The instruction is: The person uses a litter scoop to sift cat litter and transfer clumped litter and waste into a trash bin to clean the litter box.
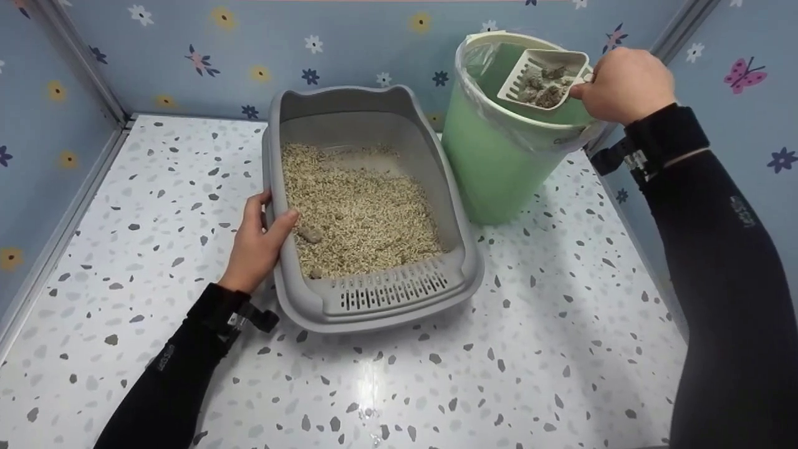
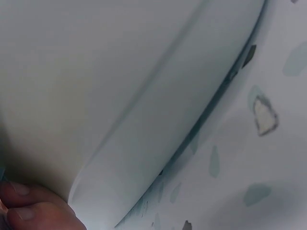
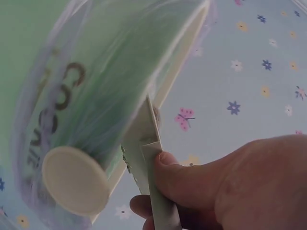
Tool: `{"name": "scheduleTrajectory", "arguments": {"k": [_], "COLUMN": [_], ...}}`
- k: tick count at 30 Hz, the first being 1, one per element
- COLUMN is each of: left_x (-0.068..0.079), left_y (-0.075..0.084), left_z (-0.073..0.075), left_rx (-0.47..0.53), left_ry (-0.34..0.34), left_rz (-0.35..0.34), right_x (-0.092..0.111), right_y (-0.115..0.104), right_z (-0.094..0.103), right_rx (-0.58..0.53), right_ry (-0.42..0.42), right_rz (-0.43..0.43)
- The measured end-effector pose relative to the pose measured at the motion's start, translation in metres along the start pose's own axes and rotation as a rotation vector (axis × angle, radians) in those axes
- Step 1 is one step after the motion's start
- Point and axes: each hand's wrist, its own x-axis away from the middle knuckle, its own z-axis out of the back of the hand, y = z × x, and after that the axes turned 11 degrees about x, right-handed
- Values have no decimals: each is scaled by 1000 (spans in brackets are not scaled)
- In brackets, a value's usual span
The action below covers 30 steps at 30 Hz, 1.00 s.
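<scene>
My right hand (image 1: 633, 84) grips the short handle of a pale litter scoop (image 1: 512, 81). Grey-brown litter clumps (image 1: 548, 96) lie in the scoop, which hangs over the open mouth of a green trash bin (image 1: 499, 162). In the right wrist view my thumb presses along the scoop handle (image 3: 160, 191), fingers behind it. On the other side, my left hand (image 1: 255, 243) holds the side wall of a grey litter box (image 1: 374, 323), thumb over the rim and fingers outside. Its fingertips (image 2: 41, 211) show against the outer wall in the left wrist view.
Beige pellet litter (image 1: 361, 212) covers much of the box floor, with a clump (image 1: 310, 234) near the left wall. A clear plastic liner (image 1: 477, 93) folds over the bin's rim. Flower-patterned blue panels (image 1: 349, 43) stand behind and at both sides of the speckled surface (image 1: 530, 374).
</scene>
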Motion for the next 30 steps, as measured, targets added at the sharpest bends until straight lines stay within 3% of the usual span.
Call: {"name": "scheduleTrajectory", "arguments": {"k": [7,11,15,19,21,26,30], "left_x": [0,0,0,0,0,-1,-1], "left_y": [1,0,-1,-1,0,0,0], "left_z": [0,-1,-2,-2,-1,2,2], "left_rx": [3,15,22,22,25,27,26], "left_ry": [0,-4,-14,-15,-13,0,5], "left_rz": [-4,-11,-18,-17,-19,-22,-16], "right_x": [-5,-5,-2,-1,-1,-3,-4], "right_y": [-8,-14,-18,-20,-20,-24,-25], "right_z": [0,-3,-12,-20,-22,-23,-20], "right_rx": [175,291,526,794,882,968,916], "right_ry": [28,141,351,613,689,708,704], "right_rz": [67,155,306,472,523,565,553]}}
